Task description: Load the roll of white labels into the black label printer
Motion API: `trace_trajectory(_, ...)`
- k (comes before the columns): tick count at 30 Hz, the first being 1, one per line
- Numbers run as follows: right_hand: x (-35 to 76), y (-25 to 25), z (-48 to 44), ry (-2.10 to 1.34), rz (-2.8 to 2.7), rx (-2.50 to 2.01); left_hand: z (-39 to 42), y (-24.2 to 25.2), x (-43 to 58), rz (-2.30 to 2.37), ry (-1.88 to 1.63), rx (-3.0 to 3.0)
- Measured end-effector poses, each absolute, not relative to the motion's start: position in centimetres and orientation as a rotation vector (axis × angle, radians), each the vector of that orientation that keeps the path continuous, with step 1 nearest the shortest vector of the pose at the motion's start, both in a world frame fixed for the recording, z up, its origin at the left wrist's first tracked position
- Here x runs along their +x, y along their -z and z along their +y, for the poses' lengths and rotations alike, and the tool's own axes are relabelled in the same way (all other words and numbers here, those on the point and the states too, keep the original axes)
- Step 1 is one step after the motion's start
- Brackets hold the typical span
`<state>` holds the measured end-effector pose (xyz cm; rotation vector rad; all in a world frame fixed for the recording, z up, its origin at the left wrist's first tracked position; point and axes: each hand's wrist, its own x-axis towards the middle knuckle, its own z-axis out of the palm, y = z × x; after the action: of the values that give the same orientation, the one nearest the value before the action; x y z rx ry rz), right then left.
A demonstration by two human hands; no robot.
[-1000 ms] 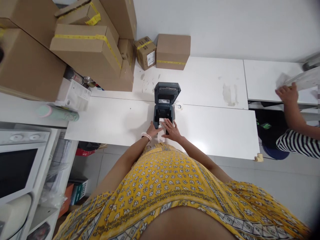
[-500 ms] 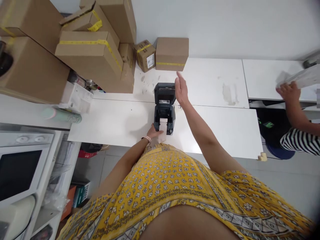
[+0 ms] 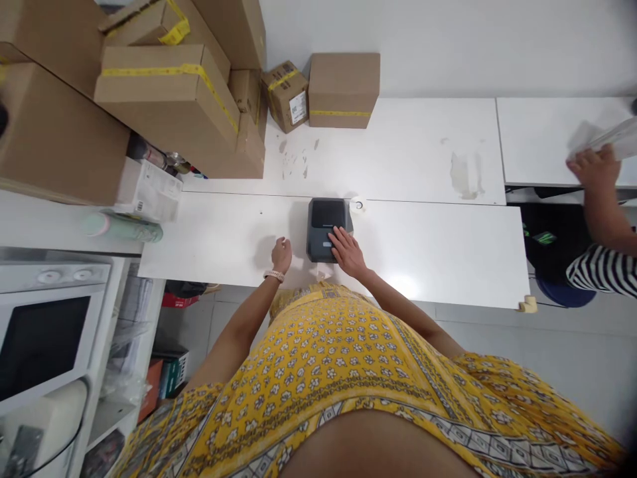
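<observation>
A dark grey label printer point(image 3: 326, 229) stands on the white table point(image 3: 213, 232) with its lid down. My right hand point(image 3: 348, 253) lies on the right front of that lid, fingers stretched out. Pale label paper point(image 3: 322, 271) sticks out below the printer's front edge. To the left of the printer, and apart from it, my left hand point(image 3: 282, 255) is above the table with its fingers curled in; I see nothing held in it. A white roll point(image 3: 358, 205) sits by the printer's back right corner.
Cardboard boxes point(image 3: 164, 99) are piled at the back left, with a smaller box point(image 3: 286, 96) and another carton point(image 3: 343, 89) against the wall. A green bottle point(image 3: 124, 227) lies at left. At far right, another person's hand point(image 3: 597, 166) touches a pale object point(image 3: 624, 138).
The printer's lid has swung from open to shut. My right hand came down from beside the raised lid onto its top. My left hand left the paper at the front and moved left.
</observation>
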<state>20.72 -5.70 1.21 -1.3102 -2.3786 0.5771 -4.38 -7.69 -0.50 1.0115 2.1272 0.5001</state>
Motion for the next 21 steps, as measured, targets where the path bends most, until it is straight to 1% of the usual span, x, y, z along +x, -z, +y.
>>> trace_trajectory(2, 20.7, 0.3, -6.3, -0.543, -2.432, -1.339, -6.0, -1.3, -2.1, 2.162, -0.61, 1.188)
trace_trajectory(4, 20.5, 1.2, -6.5, -0.52, -2.434, -1.361, -4.6, -2.9, 0.5, 2.067, -0.66, 1.398)
trace_trajectory(7, 20.3, 2.1, -6.5, -0.497, -2.405, -1.365, -3.5, -4.0, 3.5, 1.755, -0.579, 1.698)
trace_trajectory(10, 20.1, 2.6, -6.6, -0.48, -2.377, -1.37, -3.3, -3.9, 4.5, 1.545, -0.504, 1.878)
trace_trajectory(16, 20.2, 3.8, -6.5, -0.483, -2.359, -1.357, -3.2, -3.1, 4.1, 1.523, -0.41, 1.982)
trace_trajectory(21, 20.2, 5.1, -6.4, -0.498, -2.337, -1.353, -3.2, -3.1, 4.2, 1.528, -0.353, 1.913)
